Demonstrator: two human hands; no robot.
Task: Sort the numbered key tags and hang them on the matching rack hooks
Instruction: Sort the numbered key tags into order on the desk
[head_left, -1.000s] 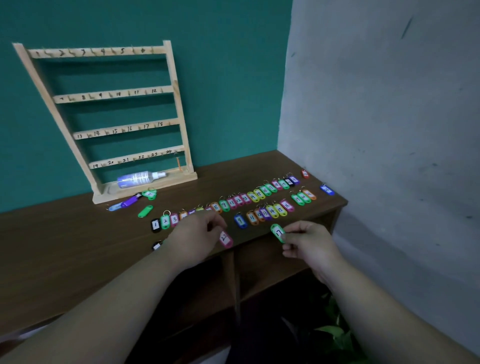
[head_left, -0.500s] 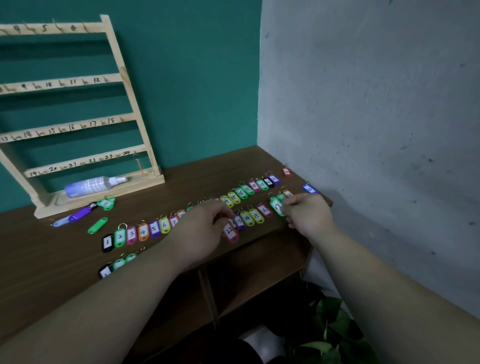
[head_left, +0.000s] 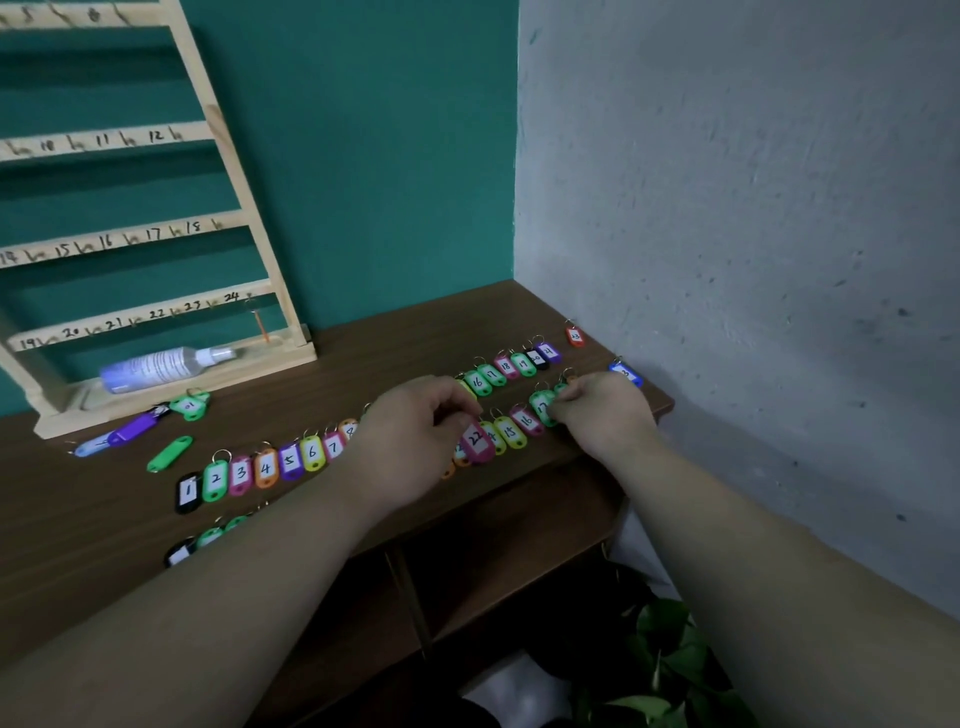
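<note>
Two rows of numbered key tags (head_left: 311, 453) run across the worktop (head_left: 395, 343), mid-frame.

Change over the last second:
- The right hand (head_left: 602, 413) had green tag 17 (head_left: 543, 408) in the air off the front edge.
- It has now carried the tag up-right to the end of the front row, down on the wood just beside pink tag 16 (head_left: 525, 420).
- Its fingers are curled and pinch the tag's far end; it has not let go yet.
- The left hand (head_left: 415, 434) has hardly changed. It is curled and pinches pink tag 22 (head_left: 477, 439) by its top.
- That tag hangs over the front row near 14/15; whether it touches them I cannot tell.
- The view also swung right, so the rack (head_left: 231, 176) is cut off at upper left.

Meaning for the task: this looks like the sorting stage still.
- The front row now reads 15, 16, 17 in order.
- 22 is likely next to place, somewhere right of 17.
- The back row shows 1–8 at left and 16–19 toward the right.
- The rack hooks in view carry no tags, so hanging has not started.

Rest:
- A spray bottle (head_left: 161, 366) lies on the rack base.
- A purple tag (head_left: 132, 428) and loose green ones sit below the rack.
- An orange tag (head_left: 575, 336) and a blue tag (head_left: 626, 373) lie apart at the right end of the worktop.
</note>
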